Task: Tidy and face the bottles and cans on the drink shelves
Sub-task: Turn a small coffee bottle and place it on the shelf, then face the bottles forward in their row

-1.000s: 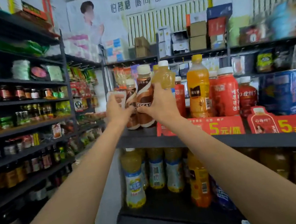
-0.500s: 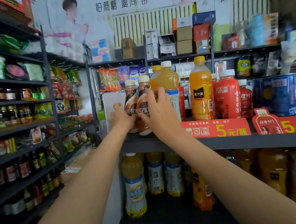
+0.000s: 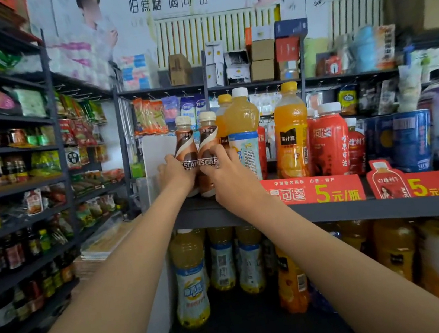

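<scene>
Brown coffee bottles: two [image 3: 187, 154] [image 3: 208, 153] stood side by side at the left end of the upper shelf [image 3: 319, 212], labels forward.
Change: a second before, the right hand held a yellow juice bottle [image 3: 243, 131] up; it now stood just right of them.
Left hand [image 3: 175, 173]: fingers curled round the left bottle.
Right hand [image 3: 228, 176]: fingers curled round the right bottle.
Meaning: this corner looked nearly faced.

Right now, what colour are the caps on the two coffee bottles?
Cream caps on both coffee bottles; head view.
</scene>
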Motion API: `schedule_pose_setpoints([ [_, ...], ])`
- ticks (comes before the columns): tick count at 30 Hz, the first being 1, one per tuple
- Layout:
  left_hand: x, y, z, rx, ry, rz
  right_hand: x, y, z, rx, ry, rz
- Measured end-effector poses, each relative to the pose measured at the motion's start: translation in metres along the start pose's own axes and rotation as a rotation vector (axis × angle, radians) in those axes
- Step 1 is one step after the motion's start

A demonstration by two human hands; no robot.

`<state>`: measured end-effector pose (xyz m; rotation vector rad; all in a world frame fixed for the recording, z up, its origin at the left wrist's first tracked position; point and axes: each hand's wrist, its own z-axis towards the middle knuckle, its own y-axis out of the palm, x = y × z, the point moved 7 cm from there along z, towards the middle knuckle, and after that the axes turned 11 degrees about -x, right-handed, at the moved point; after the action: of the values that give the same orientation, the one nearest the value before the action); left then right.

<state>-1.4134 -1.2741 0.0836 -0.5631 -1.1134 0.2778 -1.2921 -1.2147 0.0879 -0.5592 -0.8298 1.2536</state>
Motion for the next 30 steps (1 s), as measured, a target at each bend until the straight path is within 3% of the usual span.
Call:
schedule_pose_setpoints([
  [14,-0.002,-0.001,-0.007,0.052,-0.002,0.044,0.002,0.013,0.012,-0.096,0.099,-0.014],
  [17,0.007,-0.013,-0.025,0.256,0.101,0.043,0.002,0.003,0.008,0.029,0.017,0.050],
  [19,0.021,-0.020,-0.037,0.368,0.238,0.056,0.011,-0.017,0.003,0.228,-0.009,0.108],
  [22,0.042,-0.021,-0.046,0.394,0.371,0.002,0.051,-0.041,-0.005,0.466,0.187,0.278],
  [25,0.056,-0.006,-0.045,0.282,0.449,-0.126,0.094,-0.030,-0.005,0.322,0.470,0.649],
  [28,0.062,0.017,-0.044,0.068,0.459,-0.217,0.100,-0.007,-0.002,0.055,0.539,0.873],
  [30,0.064,0.029,-0.045,-0.055,0.450,-0.255,0.097,0.001,-0.002,-0.035,0.550,0.902],
])
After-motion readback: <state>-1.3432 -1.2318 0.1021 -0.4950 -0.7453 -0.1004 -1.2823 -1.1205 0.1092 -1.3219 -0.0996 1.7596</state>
